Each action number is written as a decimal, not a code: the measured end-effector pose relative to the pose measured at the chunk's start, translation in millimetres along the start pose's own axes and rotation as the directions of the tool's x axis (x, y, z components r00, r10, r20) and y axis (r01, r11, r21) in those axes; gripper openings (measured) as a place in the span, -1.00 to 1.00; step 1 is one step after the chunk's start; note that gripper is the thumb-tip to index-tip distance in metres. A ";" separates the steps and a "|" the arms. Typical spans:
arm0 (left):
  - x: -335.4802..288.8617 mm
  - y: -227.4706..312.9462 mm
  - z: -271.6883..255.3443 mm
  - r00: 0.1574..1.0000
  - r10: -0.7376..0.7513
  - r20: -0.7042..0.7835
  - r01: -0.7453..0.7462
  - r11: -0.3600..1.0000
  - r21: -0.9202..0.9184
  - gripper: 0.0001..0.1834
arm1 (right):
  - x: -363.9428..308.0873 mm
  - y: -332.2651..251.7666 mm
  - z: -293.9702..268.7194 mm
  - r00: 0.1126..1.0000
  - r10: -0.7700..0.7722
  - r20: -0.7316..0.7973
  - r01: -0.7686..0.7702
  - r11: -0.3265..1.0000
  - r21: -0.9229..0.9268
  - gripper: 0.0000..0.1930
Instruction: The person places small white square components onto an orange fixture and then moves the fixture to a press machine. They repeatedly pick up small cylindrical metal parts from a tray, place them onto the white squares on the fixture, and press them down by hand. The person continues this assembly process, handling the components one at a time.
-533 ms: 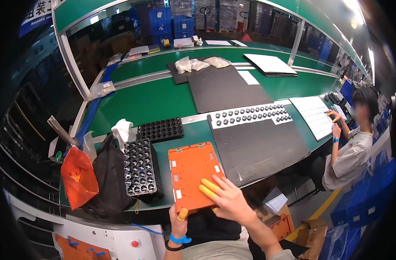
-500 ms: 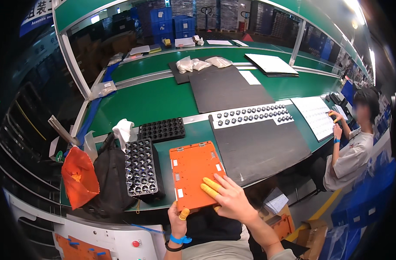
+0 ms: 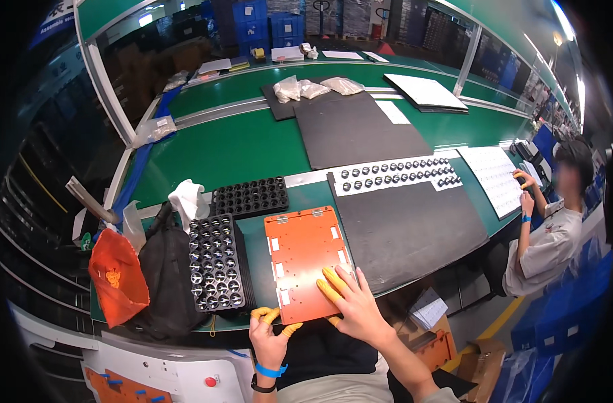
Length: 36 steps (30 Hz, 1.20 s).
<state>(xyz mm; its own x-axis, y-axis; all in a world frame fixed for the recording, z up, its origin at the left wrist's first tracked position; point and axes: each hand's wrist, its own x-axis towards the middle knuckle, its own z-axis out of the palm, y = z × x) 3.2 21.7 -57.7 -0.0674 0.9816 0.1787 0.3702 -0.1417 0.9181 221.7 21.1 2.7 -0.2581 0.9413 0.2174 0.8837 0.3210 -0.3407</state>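
Note:
An orange plate (image 3: 306, 245) with white label patches, small holes and metal clips at its far edge lies at the front of the green bench. My left hand (image 3: 269, 342), in yellow finger covers, closes round its near left corner, fingertips at the side edge and thumb along the front edge. Across the plate's near right part stretch the fingers of my right hand (image 3: 357, 305), its thumb at the front edge. Left of the plate stands a stack of black trays (image 3: 219, 269) with shiny round parts in the top one. Another black tray (image 3: 249, 197) sits behind.
A dark board (image 3: 414, 235) to the right has rows of small black round parts (image 3: 394, 171) on a white strip. An orange bag (image 3: 118, 275) and a black bag (image 3: 169, 269) are at left. A co-worker (image 3: 548, 228) handles a white sheet (image 3: 491, 181) at right.
The plate has shifted slightly away from me, and its front edge sits flatter. My left hand has slid left, its fingers now showing beside the corner. The right hand stays on the plate.

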 end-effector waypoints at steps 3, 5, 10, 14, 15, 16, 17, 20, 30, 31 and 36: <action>-0.9 -7.0 5.6 0.997 0.072 -0.035 -0.071 0.997 0.020 -0.45 | 0.6 6.0 9.4 1.000 0.007 -0.012 -0.007 1.000 0.007 -0.25; -0.1 -8.6 6.6 0.992 0.116 -0.052 -0.115 0.993 0.012 -0.46 | 1.0 8.2 11.9 1.000 -0.004 -0.013 0.004 0.999 0.034 -0.24; 1.3 -5.0 4.1 0.996 0.088 -0.026 -0.087 0.995 0.057 -0.48 | -0.9 16.8 26.3 0.987 -0.042 -0.155 0.049 0.998 0.041 -0.27; 2.9 1.7 1.7 1.000 0.028 0.004 -0.028 0.998 0.061 -0.51 | -0.4 14.1 20.6 0.978 -0.066 -0.198 0.059 0.997 -0.041 -0.37; 4.0 5.5 0.7 1.000 0.006 0.020 -0.008 0.998 0.070 -0.52 | 1.0 14.2 14.3 0.964 -0.079 -0.252 0.076 0.997 -0.022 -0.39; 4.8 9.6 -1.7 0.999 -0.017 0.033 0.015 0.997 0.079 -0.53 | 5.1 13.7 3.9 0.948 -0.095 -0.304 0.098 0.995 -0.005 -0.41; 4.8 11.7 -2.4 0.998 -0.041 0.048 0.037 0.995 0.089 -0.55 | 9.8 13.5 -8.3 0.929 -0.106 -0.355 0.118 0.993 0.011 -0.43; 3.9 3.5 -2.1 0.999 0.043 0.017 -0.044 0.995 0.090 -0.56 | 40.4 12.6 -47.2 0.872 -0.126 -0.472 0.166 0.985 0.044 -0.40; 1.8 1.7 0.5 0.999 0.053 -0.009 -0.052 0.993 0.104 -0.50 | 187.5 59.9 -57.8 0.885 0.430 -0.181 0.036 0.323 0.946 -0.57; 2.1 3.3 -0.7 0.999 0.051 -0.007 -0.050 0.994 0.095 -0.50 | 201.6 77.3 -38.6 0.890 0.437 -0.134 -0.025 0.340 0.940 -0.61; 5.0 3.3 4.5 0.996 0.094 -0.007 -0.094 0.993 0.067 -0.49 | 232.2 132.9 31.0 0.817 0.568 -0.103 -0.225 0.477 0.849 -0.60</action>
<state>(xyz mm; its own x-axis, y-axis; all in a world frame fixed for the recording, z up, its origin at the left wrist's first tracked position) 8.2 26.7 -55.4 -0.0390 0.9629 0.2670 0.4359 -0.2240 0.8716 267.1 285.6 -20.5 0.3308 0.9405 0.0782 0.1484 0.0301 -0.9885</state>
